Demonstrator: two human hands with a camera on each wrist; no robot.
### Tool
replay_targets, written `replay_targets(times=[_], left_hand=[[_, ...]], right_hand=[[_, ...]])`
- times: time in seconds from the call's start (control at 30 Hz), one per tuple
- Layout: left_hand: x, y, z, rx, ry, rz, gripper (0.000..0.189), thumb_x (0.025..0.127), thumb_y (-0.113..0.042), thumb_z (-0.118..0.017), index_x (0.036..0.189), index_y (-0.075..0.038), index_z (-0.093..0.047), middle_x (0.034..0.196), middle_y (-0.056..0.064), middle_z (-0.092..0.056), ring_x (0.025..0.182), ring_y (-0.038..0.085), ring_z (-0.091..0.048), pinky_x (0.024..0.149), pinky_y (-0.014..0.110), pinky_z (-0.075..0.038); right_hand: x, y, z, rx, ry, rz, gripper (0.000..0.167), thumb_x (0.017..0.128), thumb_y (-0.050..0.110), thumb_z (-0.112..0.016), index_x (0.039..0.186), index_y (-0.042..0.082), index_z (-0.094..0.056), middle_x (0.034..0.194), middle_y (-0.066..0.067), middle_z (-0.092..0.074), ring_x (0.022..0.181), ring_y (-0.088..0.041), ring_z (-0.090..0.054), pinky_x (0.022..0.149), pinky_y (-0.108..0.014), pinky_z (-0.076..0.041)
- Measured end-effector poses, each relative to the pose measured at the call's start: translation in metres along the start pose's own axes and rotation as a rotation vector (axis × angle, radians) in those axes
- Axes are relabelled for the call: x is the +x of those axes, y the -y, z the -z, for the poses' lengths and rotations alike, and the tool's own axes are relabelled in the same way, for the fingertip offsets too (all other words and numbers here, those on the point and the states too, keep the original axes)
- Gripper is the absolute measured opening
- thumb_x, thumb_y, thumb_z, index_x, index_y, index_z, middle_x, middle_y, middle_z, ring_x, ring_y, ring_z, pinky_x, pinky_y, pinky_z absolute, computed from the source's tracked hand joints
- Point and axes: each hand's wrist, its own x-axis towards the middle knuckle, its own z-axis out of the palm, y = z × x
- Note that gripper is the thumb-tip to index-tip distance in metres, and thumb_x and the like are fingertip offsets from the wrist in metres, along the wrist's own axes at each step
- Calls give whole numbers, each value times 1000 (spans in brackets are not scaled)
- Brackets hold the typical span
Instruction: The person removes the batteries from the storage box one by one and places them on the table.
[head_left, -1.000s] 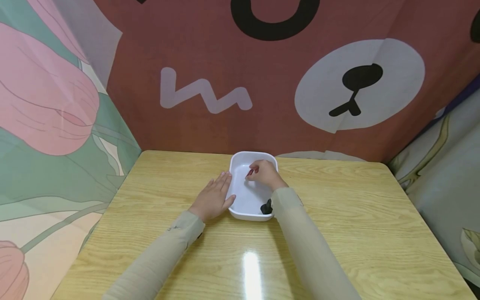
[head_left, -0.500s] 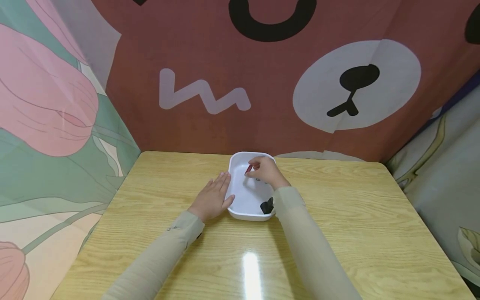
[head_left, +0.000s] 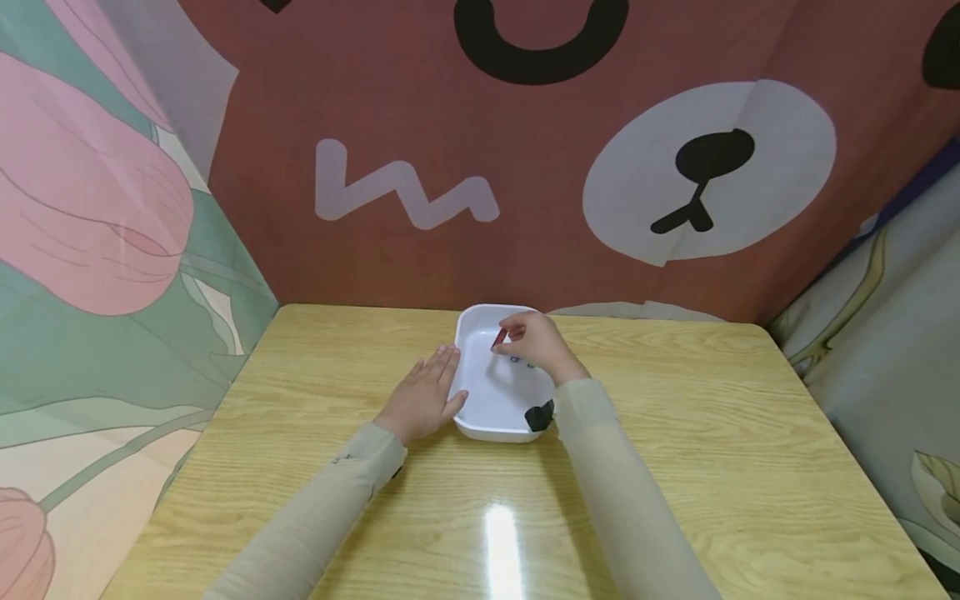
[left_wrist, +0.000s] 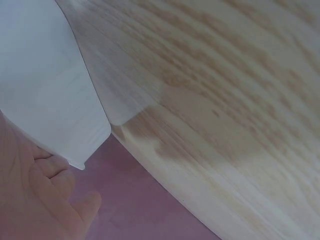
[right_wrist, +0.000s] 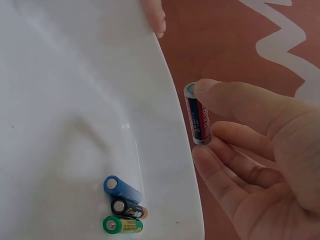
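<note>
Toward twelve o'clock from the centre of a smooth white rectangular tray [head_left: 483, 408], a red-and-black cylindrical battery [right_wrist: 199, 120] hangs above its floor, pinched end to end by the right hand [head_left: 542, 343], thumb and fingers nearly closed, probably to keep it steady. Toward two o'clock, a blue battery [right_wrist: 122, 188], a black battery [right_wrist: 129, 207] and a green battery [right_wrist: 122, 225] lie close together. At nine o'clock, the left hand [head_left: 422, 402], fingers extended and holding nothing, touches the tray's wall, likely bracing it on the pale wood-grain table [head_left: 675, 433].
</note>
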Motion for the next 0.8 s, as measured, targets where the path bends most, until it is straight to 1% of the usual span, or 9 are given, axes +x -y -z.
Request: replay_targets(times=[0.1, 0.23, 0.37, 0.53, 0.67, 0.8], left_hand=[[0, 1, -1, -2, -8, 3, 73, 108, -45, -36, 160, 4, -18, 167, 18, -18, 155, 30, -16, 123, 51, -21], [1, 3, -4, 11, -9, 9, 74, 108, -47, -33, 160, 3, -18, 167, 17, -17, 155, 30, -15, 123, 51, -20], [1, 4, -6, 2, -9, 11, 74, 108, -47, -33, 160, 3, -18, 167, 17, -17, 155, 30, -15, 123, 51, -20], [1, 4, -7, -6, -13, 6, 75, 108, -48, -33, 160, 3, -18, 167, 17, -17, 155, 30, -15, 123, 51, -20], [0, 5, -7, 7, 3, 8, 76, 108, -49, -31, 160, 2, -15, 168, 16, -14, 155, 29, -12, 124, 50, -19], [1, 4, -6, -3, -6, 7, 75, 108, -48, -33, 160, 2, -17, 168, 16, -15, 155, 29, -13, 123, 50, -19]], right_hand=[[-5, 1, 3, 17, -14, 8, 49, 83, 19, -86, 125, -1, -70, 116, -14, -70, 108, -29, -65, 96, -42, -55], [-12, 1, 7, 41, -31, 12, 49, 82, 19, -86, 124, -1, -71, 115, -14, -71, 107, -29, -66, 94, -43, -55], [-19, -1, 10, 58, -30, -11, 49, 82, 18, -87, 124, -1, -71, 112, -13, -70, 105, -28, -66, 92, -42, -57], [-30, -2, 16, 100, -46, -29, 49, 83, 14, -85, 126, -2, -69, 112, -15, -67, 107, -30, -66, 93, -41, -57], [-40, -3, 21, 132, -67, -26, 48, 84, 12, -84, 128, -2, -68, 120, -16, -63, 112, -31, -64, 98, -39, -55], [-52, -6, 30, 175, -88, -59, 50, 86, 13, -82, 132, 1, -65, 133, -15, -57, 119, -31, -61, 101, -38, -53]])
